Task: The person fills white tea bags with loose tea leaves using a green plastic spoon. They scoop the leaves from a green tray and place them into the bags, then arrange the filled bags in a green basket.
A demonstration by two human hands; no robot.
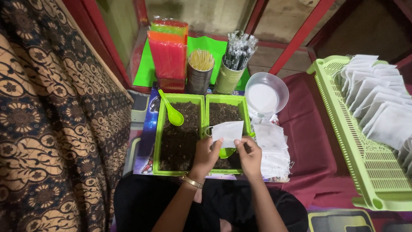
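Note:
My left hand [205, 155] and my right hand [249, 154] both pinch a small white paper pouch [228, 131], holding it over the right green tray [246, 107] of dark loose material. A green spoon [226, 152] shows just beneath the pouch, between my hands; who holds it I cannot tell. The left green tray [158, 137] holds the same dark material, with a second green spoon [172, 112] resting in its far corner. A stack of empty white pouches [271, 144] lies right of the trays.
A light green basket [360, 159] at the right holds several filled white pouches [380, 101]. Behind the trays stand a clear plastic bowl [267, 92], two cans of sticks and straws [200, 71], and red and orange packets [168, 53]. Patterned cloth hangs at the left.

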